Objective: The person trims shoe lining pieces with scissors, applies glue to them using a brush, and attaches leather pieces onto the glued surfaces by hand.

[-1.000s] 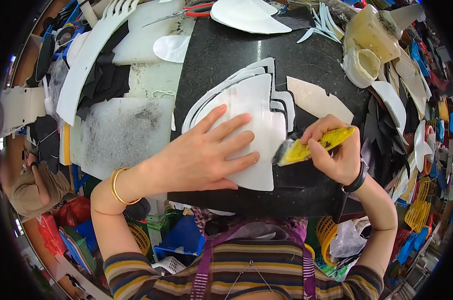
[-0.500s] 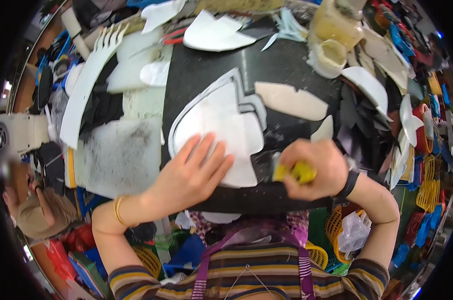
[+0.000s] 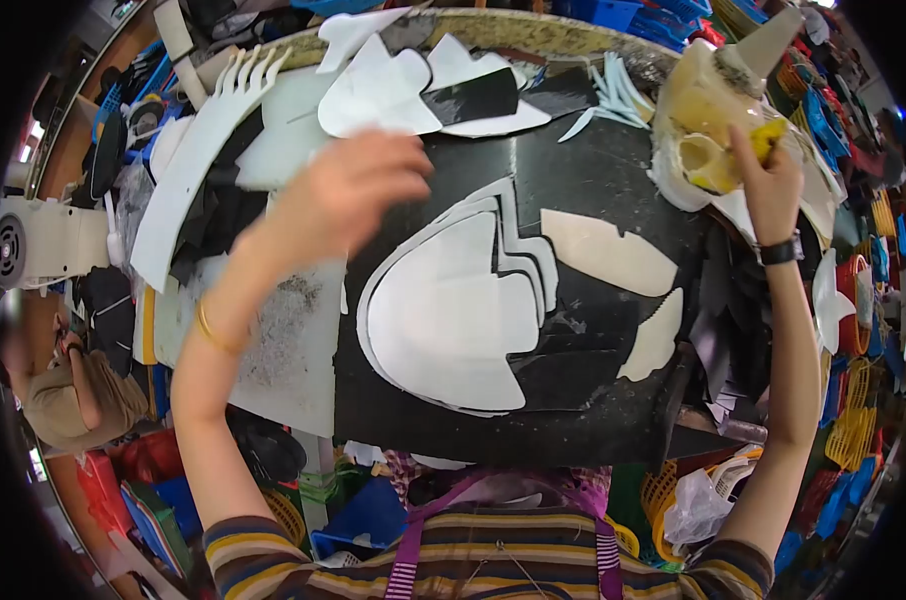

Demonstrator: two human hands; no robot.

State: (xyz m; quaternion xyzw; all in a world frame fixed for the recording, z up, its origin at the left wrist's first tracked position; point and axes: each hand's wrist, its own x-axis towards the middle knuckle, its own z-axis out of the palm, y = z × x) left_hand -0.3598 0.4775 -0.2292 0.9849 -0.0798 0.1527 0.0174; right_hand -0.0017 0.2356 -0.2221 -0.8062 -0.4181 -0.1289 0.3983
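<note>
Well left of the white stack (image 3: 433, 320), the landmark here, another person (image 3: 73, 400) in a tan top sat at the edge of view. Closer to the stack, though left of it, a long white strip (image 3: 198, 170) ended in comb-like prongs, and a smudged pale mat (image 3: 293, 310) lay alongside the black board (image 3: 573, 430).

The left hand (image 3: 358, 180), a gold bangle (image 3: 213, 325) on its arm, hung blurred beyond the stack and to its left, nearest some loose white pieces (image 3: 378, 90); its fingers looked bent, but whether they held anything I could not tell.

The stack itself lay flat on the board, its dark-edged layers fanned slightly beyond the top sheet, with neither hand touching it. Just right of it lay a beige piece (image 3: 610, 252); farther beyond, a bunch of pale bluish strips (image 3: 618, 95); and a cream piece (image 3: 657, 335) with a serrated edge sat nearer the wearer.

Right of the stack and beyond it stood a yellowish pot (image 3: 703, 90). The right hand (image 3: 771, 195), black band (image 3: 781, 250) at the wrist, gripped a yellow brush (image 3: 768, 140) beside the pot's opening, the bristles out of sight.
</note>
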